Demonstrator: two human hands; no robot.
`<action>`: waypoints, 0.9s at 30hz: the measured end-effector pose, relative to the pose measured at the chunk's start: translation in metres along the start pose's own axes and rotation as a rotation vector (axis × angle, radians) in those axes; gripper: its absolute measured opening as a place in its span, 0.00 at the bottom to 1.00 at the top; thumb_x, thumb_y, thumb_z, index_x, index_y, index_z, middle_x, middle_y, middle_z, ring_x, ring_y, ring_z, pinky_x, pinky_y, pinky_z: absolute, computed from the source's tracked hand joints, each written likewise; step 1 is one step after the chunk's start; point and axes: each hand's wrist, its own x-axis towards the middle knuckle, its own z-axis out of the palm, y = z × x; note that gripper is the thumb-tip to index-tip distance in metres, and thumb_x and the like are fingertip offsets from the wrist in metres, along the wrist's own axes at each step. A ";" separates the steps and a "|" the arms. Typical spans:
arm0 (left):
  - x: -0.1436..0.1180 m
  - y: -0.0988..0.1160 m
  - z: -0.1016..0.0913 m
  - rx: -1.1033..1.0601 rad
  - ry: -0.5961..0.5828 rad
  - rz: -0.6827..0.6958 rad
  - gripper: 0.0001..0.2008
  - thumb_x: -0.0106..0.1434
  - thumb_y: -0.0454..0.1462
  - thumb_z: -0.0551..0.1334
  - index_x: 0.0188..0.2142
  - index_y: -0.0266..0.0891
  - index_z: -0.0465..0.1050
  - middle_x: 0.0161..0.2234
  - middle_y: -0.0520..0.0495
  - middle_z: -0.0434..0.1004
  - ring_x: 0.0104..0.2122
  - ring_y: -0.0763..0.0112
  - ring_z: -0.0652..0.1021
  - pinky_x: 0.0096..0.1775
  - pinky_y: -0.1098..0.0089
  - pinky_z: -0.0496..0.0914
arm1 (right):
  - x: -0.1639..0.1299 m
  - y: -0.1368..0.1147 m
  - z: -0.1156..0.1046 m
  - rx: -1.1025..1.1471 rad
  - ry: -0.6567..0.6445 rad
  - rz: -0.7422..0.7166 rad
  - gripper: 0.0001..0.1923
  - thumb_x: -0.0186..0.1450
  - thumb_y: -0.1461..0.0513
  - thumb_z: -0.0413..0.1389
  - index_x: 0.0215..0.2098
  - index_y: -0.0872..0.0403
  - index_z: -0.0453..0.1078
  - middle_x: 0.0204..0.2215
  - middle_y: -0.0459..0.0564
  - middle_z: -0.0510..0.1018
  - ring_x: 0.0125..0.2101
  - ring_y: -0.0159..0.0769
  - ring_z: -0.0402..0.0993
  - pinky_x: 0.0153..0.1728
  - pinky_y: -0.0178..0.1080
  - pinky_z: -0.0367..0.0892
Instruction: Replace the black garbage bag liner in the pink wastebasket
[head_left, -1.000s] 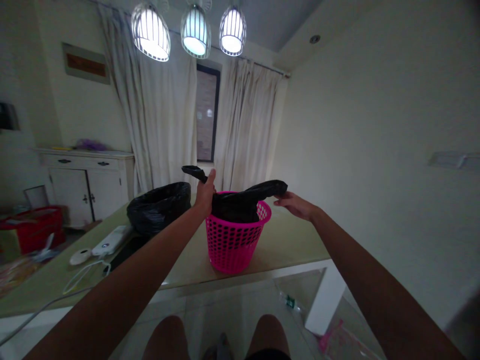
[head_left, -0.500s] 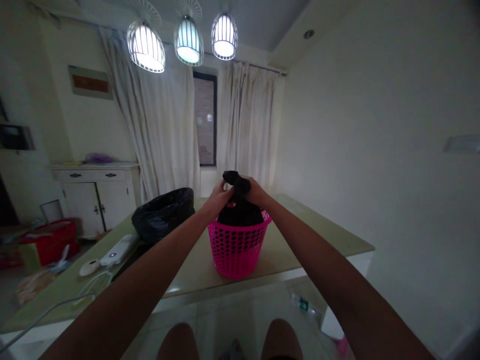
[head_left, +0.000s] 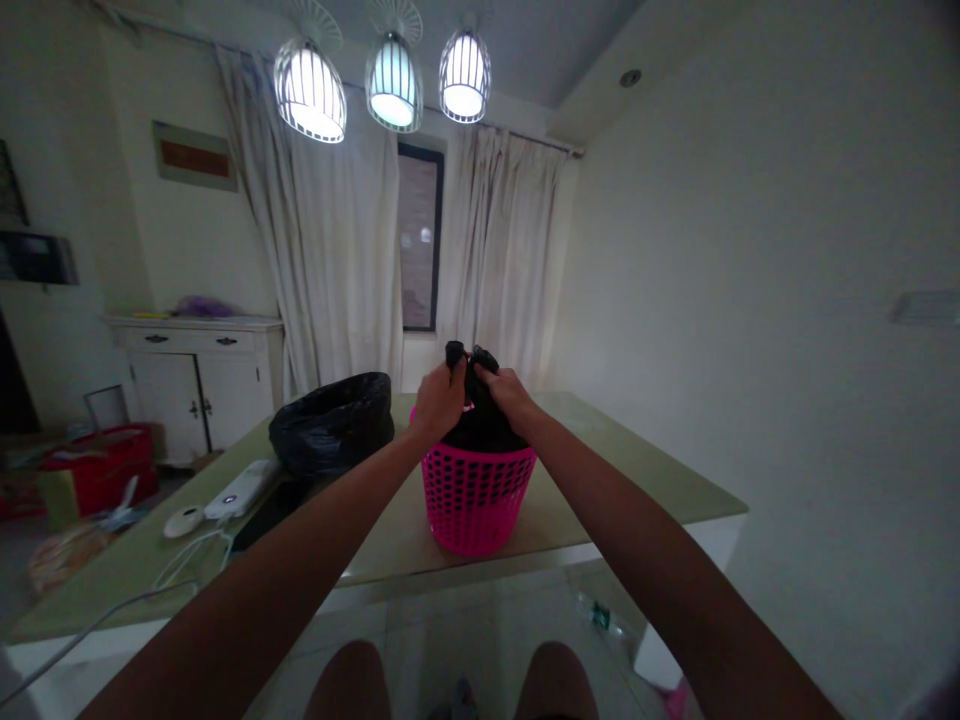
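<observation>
A pink perforated plastic basket (head_left: 480,500) stands on the green table (head_left: 645,470) in front of me. A black trash bag (head_left: 480,425) fills it, and its two ends are gathered into a bunch above the rim. My left hand (head_left: 437,398) grips the left end of the bag. My right hand (head_left: 504,392) grips the right end, and both hands meet over the middle of the basket.
A second black bag (head_left: 331,430) lies on the table to the left. Near it are a white power strip (head_left: 241,490), a round white device (head_left: 184,520) and a cable. A white cabinet (head_left: 196,385) and a red bin (head_left: 94,475) stand at the left.
My hands, a second ago spread apart with the bag's two ends pulled outward, have come together above the basket and bunched the ends into one knot-like bundle.
</observation>
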 end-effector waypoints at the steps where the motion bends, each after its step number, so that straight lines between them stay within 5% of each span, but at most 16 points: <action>1: -0.002 0.000 0.000 0.049 0.005 0.035 0.13 0.75 0.41 0.61 0.34 0.43 0.80 0.22 0.48 0.75 0.27 0.60 0.78 0.34 0.67 0.66 | 0.004 0.001 0.002 -0.083 0.106 0.006 0.19 0.63 0.49 0.67 0.41 0.56 0.75 0.32 0.53 0.82 0.31 0.39 0.78 0.34 0.39 0.73; 4: -0.005 -0.003 -0.002 0.116 -0.030 0.089 0.06 0.71 0.35 0.65 0.38 0.45 0.82 0.26 0.47 0.78 0.33 0.55 0.81 0.41 0.65 0.68 | 0.011 0.001 0.002 -0.391 0.220 -0.111 0.16 0.58 0.58 0.69 0.42 0.55 0.76 0.37 0.51 0.83 0.38 0.40 0.78 0.40 0.39 0.72; 7: -0.006 -0.007 -0.003 0.062 -0.051 0.116 0.07 0.69 0.33 0.66 0.34 0.44 0.81 0.31 0.45 0.80 0.38 0.55 0.81 0.46 0.64 0.69 | 0.011 -0.001 -0.004 -0.541 0.045 -0.288 0.06 0.62 0.60 0.63 0.32 0.55 0.76 0.32 0.49 0.81 0.38 0.39 0.77 0.43 0.39 0.68; 8: -0.005 -0.008 -0.003 0.058 -0.042 0.135 0.08 0.70 0.33 0.65 0.34 0.44 0.81 0.33 0.44 0.80 0.39 0.55 0.81 0.48 0.64 0.69 | 0.010 -0.001 -0.005 -0.533 -0.017 -0.305 0.09 0.65 0.59 0.61 0.29 0.55 0.75 0.29 0.48 0.79 0.36 0.38 0.76 0.41 0.38 0.67; 12: 0.000 -0.013 -0.003 0.081 0.032 0.147 0.11 0.73 0.37 0.61 0.36 0.43 0.83 0.38 0.42 0.78 0.40 0.57 0.81 0.50 0.62 0.71 | 0.000 0.002 -0.011 -0.259 -0.239 -0.123 0.18 0.67 0.51 0.57 0.27 0.55 0.75 0.25 0.46 0.77 0.31 0.35 0.72 0.36 0.37 0.67; 16: 0.007 -0.014 -0.006 0.056 -0.020 0.054 0.13 0.73 0.39 0.63 0.34 0.42 0.84 0.35 0.42 0.80 0.38 0.57 0.81 0.47 0.63 0.71 | -0.010 0.001 -0.019 -0.108 -0.421 0.047 0.13 0.52 0.61 0.66 0.37 0.54 0.81 0.29 0.45 0.81 0.31 0.36 0.76 0.37 0.37 0.71; 22: 0.016 -0.010 -0.011 0.008 -0.047 -0.012 0.14 0.70 0.41 0.66 0.27 0.43 0.82 0.26 0.45 0.79 0.34 0.56 0.81 0.42 0.64 0.70 | -0.009 0.007 -0.015 -0.080 -0.333 -0.063 0.10 0.48 0.65 0.63 0.31 0.55 0.77 0.30 0.46 0.80 0.33 0.38 0.76 0.37 0.38 0.71; 27: 0.022 -0.017 -0.008 -0.055 -0.034 -0.092 0.15 0.70 0.44 0.65 0.29 0.41 0.79 0.25 0.45 0.78 0.29 0.60 0.80 0.35 0.66 0.70 | -0.005 0.008 -0.007 -0.109 -0.143 -0.263 0.27 0.49 0.55 0.73 0.45 0.54 0.75 0.40 0.47 0.81 0.40 0.38 0.77 0.43 0.38 0.72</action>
